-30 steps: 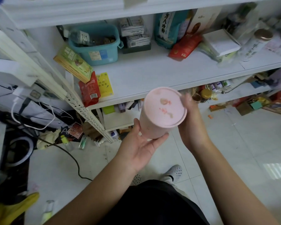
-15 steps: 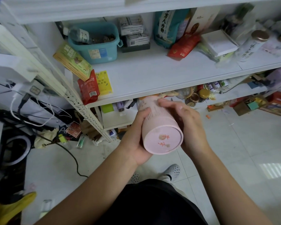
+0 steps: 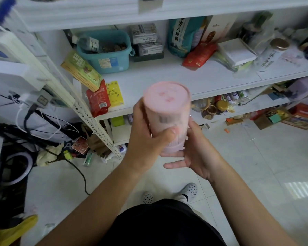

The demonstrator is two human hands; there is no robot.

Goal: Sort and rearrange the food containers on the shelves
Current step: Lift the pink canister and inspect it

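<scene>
A pink cylindrical canister (image 3: 167, 110) with red marks on its round top stands nearly upright in front of the white shelf (image 3: 164, 80), blurred by motion. My left hand (image 3: 146, 141) wraps its left side, thumb across the front. My right hand (image 3: 197, 153) cups its base and right side from below, fingers spread. On the shelf behind sit a teal tub (image 3: 107, 52), a green-yellow box (image 3: 82, 70), a red pouch (image 3: 98, 98) and a yellow packet (image 3: 115, 93).
A teal bag (image 3: 181, 36), another red pouch (image 3: 199, 54), a white box (image 3: 236, 50) and a tall white canister (image 3: 272, 55) crowd the shelf's right. Jars (image 3: 219, 107) fill the lower shelf. A perforated upright (image 3: 94, 125), cables and clutter stand on the left floor.
The canister went from upright to tipped with its end toward me, and now is upright again. My left thumb now crosses its front; my right hand dropped under its base.
</scene>
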